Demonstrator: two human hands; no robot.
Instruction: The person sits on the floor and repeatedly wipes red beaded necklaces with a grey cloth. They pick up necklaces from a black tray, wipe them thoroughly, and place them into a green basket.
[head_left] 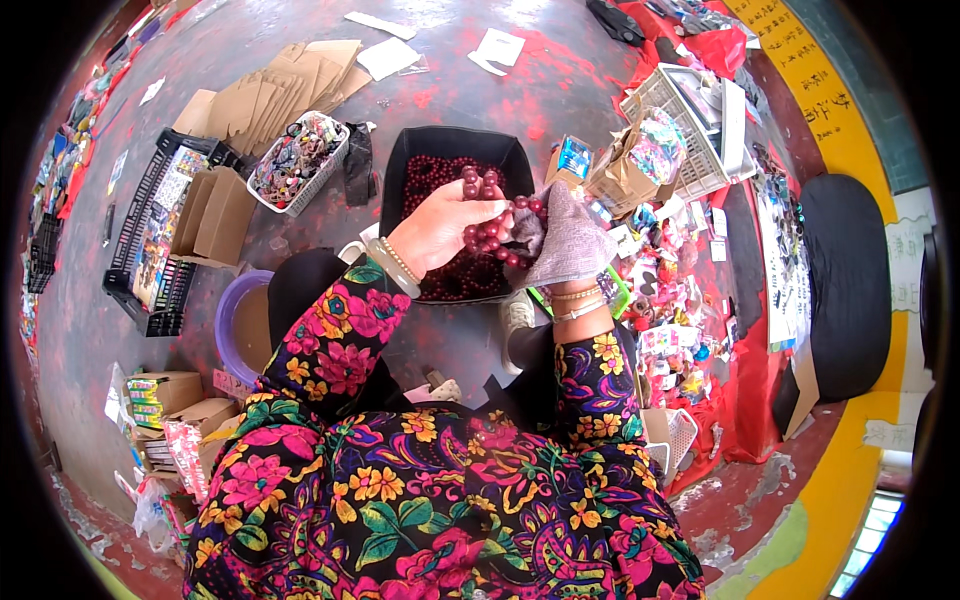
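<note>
Dark red round beads on a strand (487, 236) hang between my two hands, above a black bin (398, 165). My left hand (437, 225) is bare and closed, with part of the strand looped over its fingers. A grey knit glove or cloth (575, 240) covers my right hand (562, 238), which closes on the other part of the strand; its fingers are hidden under the fabric. Inside the bin lies a heap of similar dark red beads (437, 180). Bracelets circle both my wrists.
At left stand a white basket of small trinkets (340, 150), a black crate (118, 262), flattened cardboard (262, 100) and a purple basin (222, 318). On the right are an open carton (622, 185), a pale crate (690, 100), scattered small goods (680, 300) and a black seat (845, 290).
</note>
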